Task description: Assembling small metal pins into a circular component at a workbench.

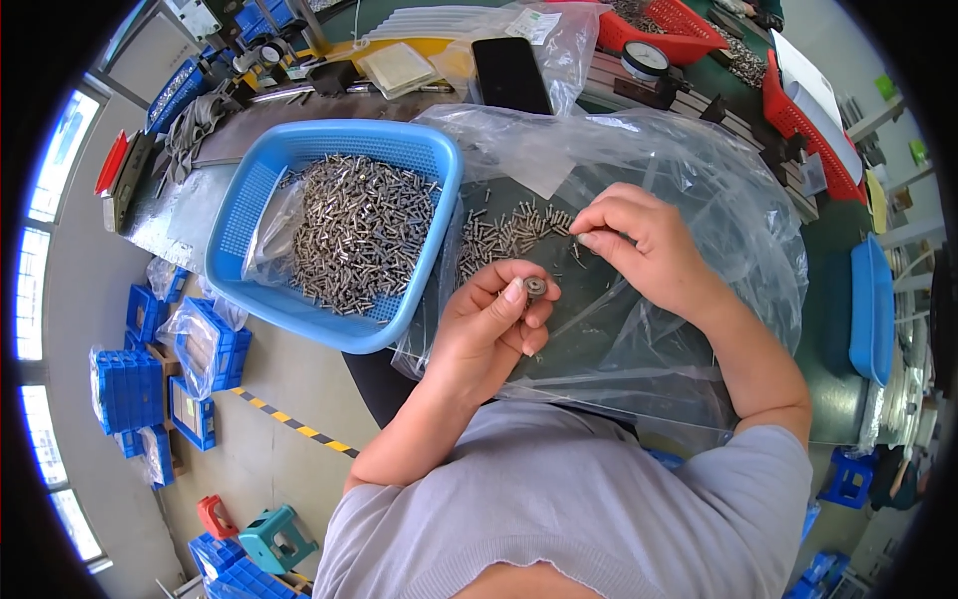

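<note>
My left hand [479,319] is closed around a small round metal piece with a hole in its middle, a ring [535,288], held between thumb and fingers. Up and to the right of it, my right hand [644,245] pinches a small metal pin [575,238] between thumb and fingertips, partly hidden by them. The two hands are apart. Just beyond my left hand, a loose pile of small metal pins [504,232] lies on clear plastic sheeting. To the left, a blue plastic basket [439,160] holds a large heap of similar pins [364,230] and a clear bag.
Clear plastic sheeting [718,210] covers much of the green table. A black phone [511,76], a dial gauge [645,60] and red baskets [679,25] stand at the back. An empty-looking blue tray [870,309] sits at the right. Blue crates [130,389] stand on the floor at left.
</note>
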The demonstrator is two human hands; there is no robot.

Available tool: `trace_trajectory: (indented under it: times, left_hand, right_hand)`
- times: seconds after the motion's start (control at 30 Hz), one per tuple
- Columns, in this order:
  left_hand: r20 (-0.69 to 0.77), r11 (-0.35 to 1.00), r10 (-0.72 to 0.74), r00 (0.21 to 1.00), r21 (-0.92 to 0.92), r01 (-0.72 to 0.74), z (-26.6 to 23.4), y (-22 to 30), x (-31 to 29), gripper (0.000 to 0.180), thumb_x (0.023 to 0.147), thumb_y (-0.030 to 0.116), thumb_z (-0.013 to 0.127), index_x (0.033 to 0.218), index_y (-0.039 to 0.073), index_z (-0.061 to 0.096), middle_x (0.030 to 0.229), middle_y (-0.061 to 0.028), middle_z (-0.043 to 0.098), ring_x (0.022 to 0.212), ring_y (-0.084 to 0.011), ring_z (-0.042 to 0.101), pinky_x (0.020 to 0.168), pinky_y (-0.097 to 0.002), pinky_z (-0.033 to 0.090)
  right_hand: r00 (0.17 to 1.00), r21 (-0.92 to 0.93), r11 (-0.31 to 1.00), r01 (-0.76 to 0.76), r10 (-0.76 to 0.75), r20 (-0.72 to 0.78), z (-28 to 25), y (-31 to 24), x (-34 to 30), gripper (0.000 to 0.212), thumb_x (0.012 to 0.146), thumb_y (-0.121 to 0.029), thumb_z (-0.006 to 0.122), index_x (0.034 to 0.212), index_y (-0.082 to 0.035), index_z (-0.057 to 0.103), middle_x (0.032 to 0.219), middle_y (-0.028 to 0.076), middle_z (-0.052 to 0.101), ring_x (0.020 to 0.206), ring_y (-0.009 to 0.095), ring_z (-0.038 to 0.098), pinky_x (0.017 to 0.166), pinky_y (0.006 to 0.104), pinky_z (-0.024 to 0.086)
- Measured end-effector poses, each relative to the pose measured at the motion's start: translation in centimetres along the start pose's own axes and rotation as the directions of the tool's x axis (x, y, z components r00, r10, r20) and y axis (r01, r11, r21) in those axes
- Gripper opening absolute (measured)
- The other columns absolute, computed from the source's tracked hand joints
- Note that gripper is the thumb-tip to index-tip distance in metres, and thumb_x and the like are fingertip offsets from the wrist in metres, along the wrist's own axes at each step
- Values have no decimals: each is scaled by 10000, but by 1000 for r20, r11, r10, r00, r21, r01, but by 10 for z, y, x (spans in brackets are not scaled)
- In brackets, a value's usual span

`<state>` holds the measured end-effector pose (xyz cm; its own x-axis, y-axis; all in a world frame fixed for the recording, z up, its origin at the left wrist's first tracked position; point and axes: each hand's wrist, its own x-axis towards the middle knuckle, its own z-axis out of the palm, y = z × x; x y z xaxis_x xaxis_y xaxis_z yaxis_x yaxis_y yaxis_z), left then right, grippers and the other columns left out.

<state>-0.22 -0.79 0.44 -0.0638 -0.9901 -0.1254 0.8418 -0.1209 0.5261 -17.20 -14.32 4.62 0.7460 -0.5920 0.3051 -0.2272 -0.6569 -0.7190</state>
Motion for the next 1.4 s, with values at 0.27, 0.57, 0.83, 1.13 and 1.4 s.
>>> trace_trajectory:
  times: [0.27, 0.57, 0.83, 1.13, 1.4]
  left_hand:
    - [20, 1000, 13, 1000, -23, -12, -2, 0, 1, 203, 938, 172, 559, 1079, 27, 552, 987, -103, 587, 736, -112, 469, 581, -244, 406]
    - [11, 1000, -3, 1000, -6, 3, 1, 2, -1, 204, 942, 185, 555, 1077, 31, 546, 954, -91, 579, 720, -105, 460, 579, -242, 397]
    - [26, 997, -67, 997, 35, 66, 1, 3, 0, 185, 940, 211, 565, 1020, 48, 530, 905, -77, 590, 674, -89, 459, 553, -233, 386]
    - [-24, 995, -81, 996, 50, 82, 6, 4, -1, 189, 935, 218, 574, 999, 45, 534, 880, -79, 600, 671, -90, 476, 547, -234, 393]
    - [-14, 996, -66, 998, 58, 66, 7, 3, 0, 191, 930, 219, 582, 983, 41, 537, 856, -72, 586, 660, -91, 464, 537, -227, 388]
  right_hand:
    - [987, -290, 951, 106, -64, 150, 4, 15, -1, 159, 715, -67, 690, 869, -61, 648, 839, 63, 571, 853, 261, 565, 719, 367, 462]
    - [987, -297, 942, 155, -134, 92, 7, 12, 1, 131, 734, -72, 679, 826, -43, 590, 810, 72, 546, 801, 244, 546, 681, 335, 449]
    - [966, 544, 807, -229, 121, 227, 17, -12, -5, 127, 887, -130, 634, 856, -17, 585, 879, 2, 528, 775, 73, 487, 672, 224, 404]
    - [967, 570, 792, -220, 97, 238, 22, -17, -8, 79, 891, -55, 609, 860, 6, 569, 914, 49, 536, 771, 112, 579, 699, 238, 489]
    - [981, 515, 845, -143, 51, 189, 25, -19, -7, 106, 837, -70, 667, 868, -22, 578, 922, 42, 533, 773, 94, 536, 685, 236, 449]
